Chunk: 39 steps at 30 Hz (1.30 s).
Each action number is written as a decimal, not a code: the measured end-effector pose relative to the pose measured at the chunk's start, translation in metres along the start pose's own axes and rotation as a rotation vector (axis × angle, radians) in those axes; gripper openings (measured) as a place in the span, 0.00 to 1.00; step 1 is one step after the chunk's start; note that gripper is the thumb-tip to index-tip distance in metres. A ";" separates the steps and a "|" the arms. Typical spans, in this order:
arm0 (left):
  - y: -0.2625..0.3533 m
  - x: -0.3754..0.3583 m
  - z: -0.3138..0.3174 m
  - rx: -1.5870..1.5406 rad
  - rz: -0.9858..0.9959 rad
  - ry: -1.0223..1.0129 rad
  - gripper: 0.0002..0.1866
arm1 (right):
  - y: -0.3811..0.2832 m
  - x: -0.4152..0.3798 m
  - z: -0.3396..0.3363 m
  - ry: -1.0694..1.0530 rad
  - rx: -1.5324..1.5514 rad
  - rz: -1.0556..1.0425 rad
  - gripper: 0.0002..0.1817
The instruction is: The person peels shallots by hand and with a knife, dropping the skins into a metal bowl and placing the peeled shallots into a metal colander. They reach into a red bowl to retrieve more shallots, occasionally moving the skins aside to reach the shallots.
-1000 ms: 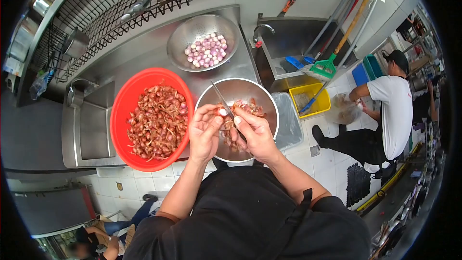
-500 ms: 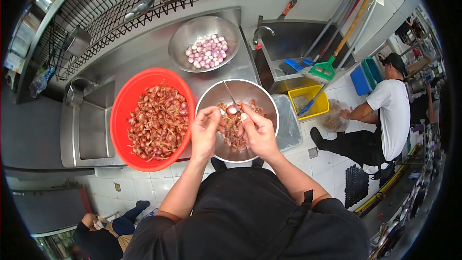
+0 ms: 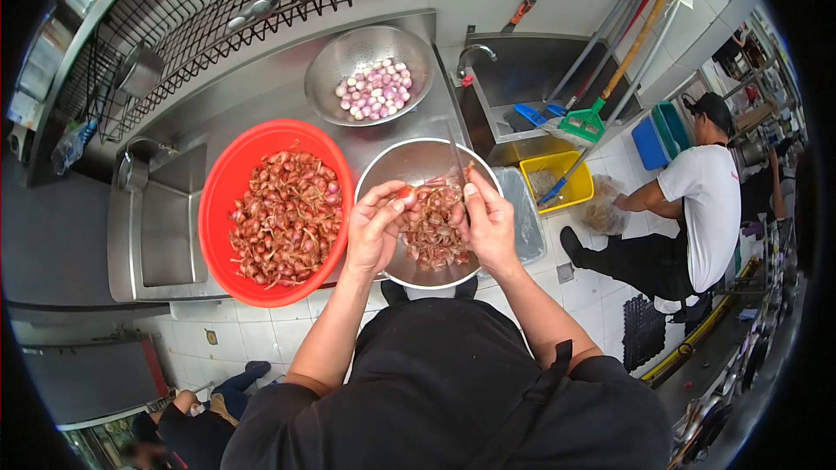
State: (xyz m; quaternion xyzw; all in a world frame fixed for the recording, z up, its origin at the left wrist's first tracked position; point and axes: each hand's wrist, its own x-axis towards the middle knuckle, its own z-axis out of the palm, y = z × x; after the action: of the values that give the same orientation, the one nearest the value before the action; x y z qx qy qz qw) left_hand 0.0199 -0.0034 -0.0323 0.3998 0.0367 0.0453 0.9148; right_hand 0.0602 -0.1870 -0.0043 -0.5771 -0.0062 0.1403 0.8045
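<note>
My left hand [image 3: 374, 222] pinches a small red shallot [image 3: 407, 195] above the left side of a steel bowl [image 3: 402, 276]. In my right hand [image 3: 488, 224] is a knife [image 3: 456, 157], its thin blade pointing up and away from me. A scrap of brown skin seems to sit by the right fingertips. Loose shallot skins [image 3: 433, 235] lie in the bowl under both hands. To the left, a red basin [image 3: 218, 244] holds a heap of unpeeled shallots [image 3: 286, 222]. Behind the bowl, peeled shallots [image 3: 376, 91] rest in a steel colander [image 3: 326, 61].
A sink [image 3: 174, 226] is at the far left, below a wire rack [image 3: 218, 0]. Right of the counter are another sink [image 3: 557, 61], a yellow bin [image 3: 579, 187] and leaning brooms. A person [image 3: 705, 200] in white crouches at right; another person [image 3: 196, 431] is at lower left.
My hands have moved apart. The shallot stays in the left hand, while the right hand has shifted right with the knife, whose blade now stands more upright.
</note>
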 end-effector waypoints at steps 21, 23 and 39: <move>0.006 -0.013 0.023 0.336 0.188 0.104 0.15 | -0.013 -0.019 0.010 -0.342 -0.461 -0.331 0.25; 0.008 -0.015 0.028 0.363 0.200 0.094 0.14 | -0.013 -0.022 0.011 -0.352 -0.430 -0.277 0.25; 0.003 -0.010 0.022 -0.204 0.042 -0.046 0.16 | -0.030 -0.021 0.021 -0.274 0.084 0.186 0.17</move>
State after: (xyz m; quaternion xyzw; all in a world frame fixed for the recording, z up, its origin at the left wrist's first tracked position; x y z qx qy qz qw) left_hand 0.0115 -0.0184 -0.0152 0.3063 0.0022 0.0587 0.9501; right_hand 0.0425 -0.1813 0.0342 -0.5164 -0.0564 0.2918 0.8031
